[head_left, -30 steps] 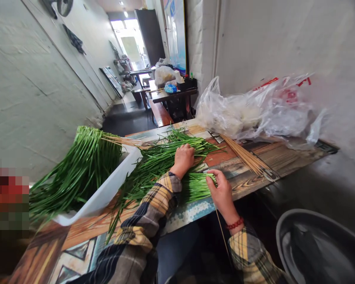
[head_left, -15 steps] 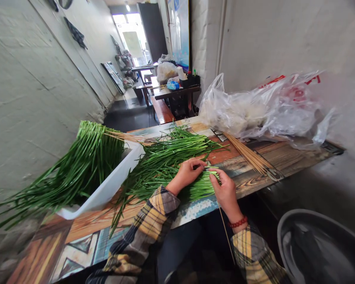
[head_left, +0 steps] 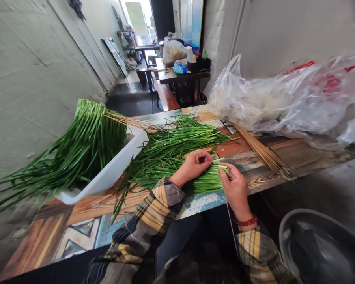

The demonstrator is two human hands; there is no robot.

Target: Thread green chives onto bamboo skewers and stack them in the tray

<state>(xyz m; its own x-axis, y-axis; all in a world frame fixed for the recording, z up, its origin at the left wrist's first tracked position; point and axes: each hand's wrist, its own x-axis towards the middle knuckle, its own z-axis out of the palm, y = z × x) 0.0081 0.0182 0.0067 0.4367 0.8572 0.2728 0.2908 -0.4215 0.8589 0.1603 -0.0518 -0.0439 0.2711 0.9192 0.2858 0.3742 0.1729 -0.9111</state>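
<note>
My left hand (head_left: 193, 167) is closed in a pinch on a garlic chive stalk (head_left: 218, 159), whose pale end sticks out toward the right. Close beside it, my right hand (head_left: 236, 188) has its fingers closed at the cut ends of a row of chives (head_left: 208, 184). A thin bamboo skewer (head_left: 232, 227) runs from under the right palm down past the table edge; its upper part is hidden by that hand. Behind both hands lies a loose pile of chives (head_left: 180, 138) on the wood-patterned table (head_left: 85, 215).
At left, a white tray (head_left: 106, 177) holds a thick stack of skewered chives (head_left: 88, 146), with skewer ends (head_left: 130, 121) pointing right. Bare bamboo skewers (head_left: 257, 152) lie at right, near clear plastic bags (head_left: 254, 104). A grey basin (head_left: 286, 225) stands low at right. Another table (head_left: 180, 77) stands behind.
The view has tilted down a little, so the table and bags appear higher and further right. Both hands stay close together at the chive ends, the left still pinching.
</note>
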